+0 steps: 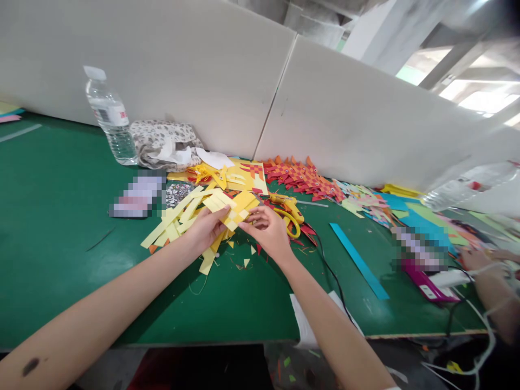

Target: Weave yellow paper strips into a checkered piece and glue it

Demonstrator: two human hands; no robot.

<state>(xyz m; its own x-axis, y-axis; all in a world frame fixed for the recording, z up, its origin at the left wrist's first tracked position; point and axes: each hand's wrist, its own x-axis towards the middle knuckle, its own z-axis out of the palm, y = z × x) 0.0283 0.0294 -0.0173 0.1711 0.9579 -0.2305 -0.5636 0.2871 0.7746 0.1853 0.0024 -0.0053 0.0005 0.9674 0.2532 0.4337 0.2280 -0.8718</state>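
Between my two hands is a piece of woven yellow paper strips (233,219), pale and deeper yellow in a checked pattern. My left hand (209,228) pinches its left side, thumb on top. At its right edge, my right hand (266,227) grips with thumb and bent fingers. Loose yellow paper strips (173,225) lie heaped under and left of my left hand. Just beyond my right hand are a yellow glue gun (289,205) and yellow-handled scissors (293,227), partly hidden.
A water bottle (109,119) stands at the back left, near a phone (138,196) and a patterned cloth bag (162,135). Red-orange woven paper pieces (300,176) lie along the partition. A blue strip (357,260) and a black cable (331,268) are at right, with another person's hand (479,260) beyond.
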